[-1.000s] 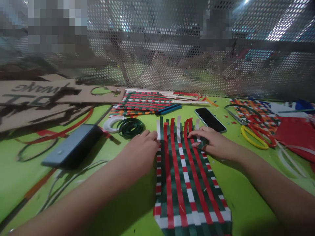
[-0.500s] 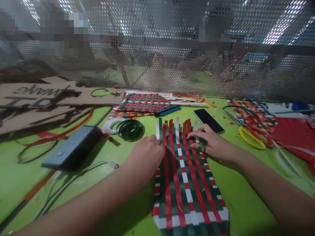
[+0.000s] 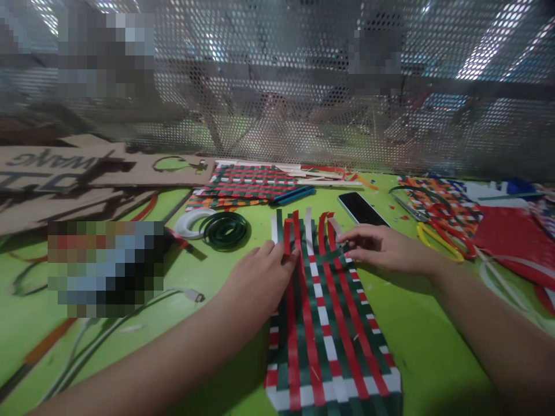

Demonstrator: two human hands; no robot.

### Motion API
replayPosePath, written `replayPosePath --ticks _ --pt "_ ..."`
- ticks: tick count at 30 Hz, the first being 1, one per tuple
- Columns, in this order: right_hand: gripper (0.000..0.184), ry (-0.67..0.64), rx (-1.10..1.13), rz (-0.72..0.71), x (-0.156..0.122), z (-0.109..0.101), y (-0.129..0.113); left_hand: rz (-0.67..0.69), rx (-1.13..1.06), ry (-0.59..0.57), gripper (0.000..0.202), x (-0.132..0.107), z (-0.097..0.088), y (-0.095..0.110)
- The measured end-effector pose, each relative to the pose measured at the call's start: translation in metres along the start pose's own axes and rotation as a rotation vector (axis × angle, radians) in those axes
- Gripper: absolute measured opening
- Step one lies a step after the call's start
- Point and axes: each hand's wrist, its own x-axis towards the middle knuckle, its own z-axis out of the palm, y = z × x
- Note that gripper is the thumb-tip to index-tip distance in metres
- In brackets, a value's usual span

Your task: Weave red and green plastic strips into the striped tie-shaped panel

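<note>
A woven mat of red, green and white strips (image 3: 329, 335) lies on the green table in front of me. Its far end has loose upright strip ends (image 3: 303, 222). My left hand (image 3: 260, 277) rests on the mat's left edge, fingers curled and pinching a red strip end. My right hand (image 3: 381, 248) lies at the mat's far right edge, fingers pressed together on a green cross strip.
A phone (image 3: 359, 209) lies just beyond my right hand. Coils of green strip (image 3: 224, 229) and white strip (image 3: 193, 222) lie left of the mat. Scissors (image 3: 437, 240), more woven mats (image 3: 251, 182), cardboard (image 3: 65, 173), a cable (image 3: 130, 318) and a perforated metal screen surround the work.
My left hand slid right onto the mat and took hold of a red strip end. My right hand shifted slightly and flattened on the green cross strip.
</note>
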Motion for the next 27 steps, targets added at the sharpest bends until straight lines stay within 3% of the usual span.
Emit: replayPosePath --ticks 4,13,19,27 --pt "0.035 0.043 -0.061 0.006 -0.001 -0.003 0.003 0.005 0.019 0.045 0.060 -0.001 0.003 0.000" --pt "0.032 0.230 -0.112 0.118 0.005 0.013 0.001 0.002 0.004 0.050 0.059 -0.001 0.004 -0.001" --pt "0.030 0.268 -0.056 0.235 0.007 0.016 -0.002 -0.014 -0.004 0.017 0.060 -0.001 0.002 0.001" --pt "0.034 0.303 -0.070 0.215 0.011 0.015 0.004 -0.008 0.002 0.035 0.056 -0.001 0.003 0.000"
